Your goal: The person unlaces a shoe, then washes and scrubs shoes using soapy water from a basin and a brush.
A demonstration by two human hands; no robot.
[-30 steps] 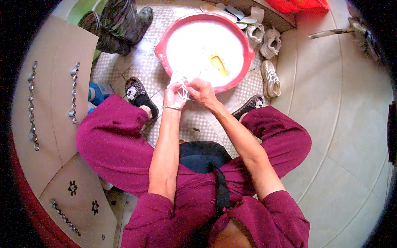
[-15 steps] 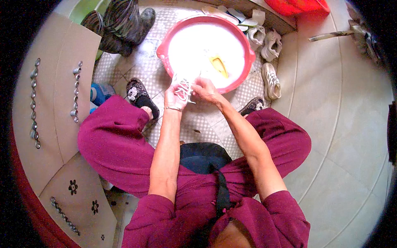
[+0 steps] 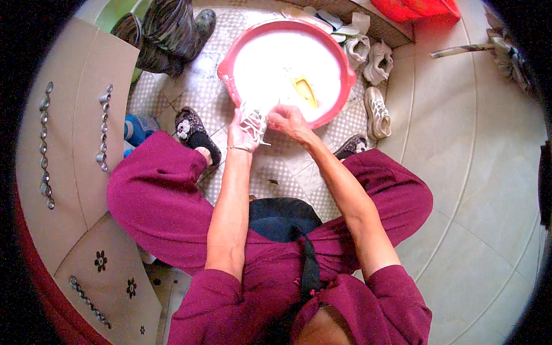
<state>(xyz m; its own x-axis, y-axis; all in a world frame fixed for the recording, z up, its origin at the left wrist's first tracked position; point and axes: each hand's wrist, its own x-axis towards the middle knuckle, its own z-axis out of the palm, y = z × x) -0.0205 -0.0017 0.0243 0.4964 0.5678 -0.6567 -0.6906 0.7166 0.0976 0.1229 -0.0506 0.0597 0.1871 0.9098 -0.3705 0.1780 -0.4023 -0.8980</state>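
Note:
My left hand (image 3: 238, 133) is closed around a white lace-up shoe (image 3: 253, 123) at the near rim of a red basin (image 3: 226, 80). Loose white laces cross the top of the shoe, and a lace end hangs on its right side. Against the shoe's right edge is my right hand (image 3: 289, 121), its fingers curled together; what they pinch is hidden. White, overexposed suds or water (image 3: 276, 57) fill the basin. A yellow brush-like object (image 3: 305, 91) floats or lies in it, right of centre.
White shoes (image 3: 377, 112) stand along the basin's right side, with slippers (image 3: 319, 22) behind. Dark boots (image 3: 172, 34) are at upper left, a blue container (image 3: 141, 129) below them. A beige cabinet (image 3: 75, 126) flanks the left. A red tub (image 3: 417, 8) sits at upper right.
My right hand has shifted slightly, its fingers more curled and turned at the shoe's right edge. My left hand keeps the shoe in nearly the same spot. The yellow object stays put.

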